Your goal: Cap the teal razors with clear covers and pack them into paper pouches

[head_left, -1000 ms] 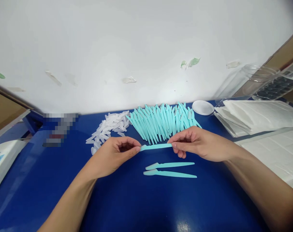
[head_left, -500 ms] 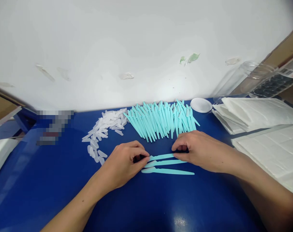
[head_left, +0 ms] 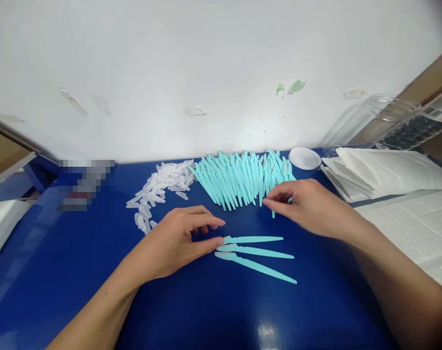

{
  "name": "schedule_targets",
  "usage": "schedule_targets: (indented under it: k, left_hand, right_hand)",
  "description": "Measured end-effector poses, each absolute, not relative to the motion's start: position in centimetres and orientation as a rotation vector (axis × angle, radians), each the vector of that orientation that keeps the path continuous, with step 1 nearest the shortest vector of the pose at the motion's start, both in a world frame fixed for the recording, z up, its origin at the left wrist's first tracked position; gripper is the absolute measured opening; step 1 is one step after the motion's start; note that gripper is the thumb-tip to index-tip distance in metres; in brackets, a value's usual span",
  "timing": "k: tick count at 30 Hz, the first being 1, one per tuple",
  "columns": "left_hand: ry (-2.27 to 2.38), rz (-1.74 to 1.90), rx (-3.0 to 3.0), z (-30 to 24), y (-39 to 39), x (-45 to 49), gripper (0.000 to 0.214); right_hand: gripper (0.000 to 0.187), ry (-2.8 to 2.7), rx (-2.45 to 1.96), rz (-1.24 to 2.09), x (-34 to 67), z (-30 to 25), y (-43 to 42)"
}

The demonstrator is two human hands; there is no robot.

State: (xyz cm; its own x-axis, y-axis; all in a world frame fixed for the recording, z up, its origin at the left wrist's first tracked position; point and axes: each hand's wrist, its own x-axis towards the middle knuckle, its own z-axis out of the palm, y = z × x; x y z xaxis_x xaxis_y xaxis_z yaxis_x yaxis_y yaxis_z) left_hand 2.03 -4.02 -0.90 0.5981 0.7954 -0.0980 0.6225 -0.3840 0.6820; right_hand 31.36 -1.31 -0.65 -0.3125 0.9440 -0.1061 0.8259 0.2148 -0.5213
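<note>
Teal plastic sticks (head_left: pixel 253 252), slim, tapered, beside left hand (head_left: pixel 177 243).

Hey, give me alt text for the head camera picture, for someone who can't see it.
Over a glossy blue table, the left hand rests its fingertips at the ends of three turquoise plastic sticks lying side by side, while the right hand reaches the near edge of a fanned pile of matching sticks. Clear plastic caps lie heaped left of it.
</note>
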Motion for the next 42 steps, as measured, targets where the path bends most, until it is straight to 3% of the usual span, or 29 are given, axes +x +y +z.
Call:
schedule_targets:
  k: [4,11,17,21,27,30,36,42]
  left_hand:
    - [1.003,0.206,2.289,-1.1,-4.5,2.5,0.041]
    - [0.942,0.148,2.389,-1.8,-5.2,3.7,0.022]
    - [0.968,0.184,2.317,-0.9,-5.0,3.0,0.028]
    - [1.298,0.396,2.234,0.8,-2.9,-2.5,0.034]
    - [1.517,0.061,2.037,1.6,-1.4,-10.4,0.032]
    - [1.515,0.0,2.012,0.9,-1.3,-10.0,0.031]
    - [1.545,-0.08,2.179,0.0,-0.4,-7.9,0.03]
    - [1.48,0.275,1.987,0.6,-1.3,-3.5,0.031]
  right_hand:
    - [0.026,-2.095,-1.89,0.485,32.8,-1.2,0.2]
    - [0.032,-2.005,-2.078,0.273,32.5,-2.1,1.6]
    - [0.032,-2.056,-2.11,0.415,32.2,-2.4,2.1]
    - [0.028,-2.065,-2.1,0.475,32.0,-2.2,2.1]
    - [0.024,-2.071,-2.002,0.423,32.0,-1.1,1.7]
    - [0.023,-2.041,-1.829,0.644,31.9,-0.3,0.8]
    - [0.022,-1.968,-1.294,1.564,30.8,0.2,-0.8]
    - [0.023,-1.993,-1.283,1.614,30.0,-0.1,-1.7]
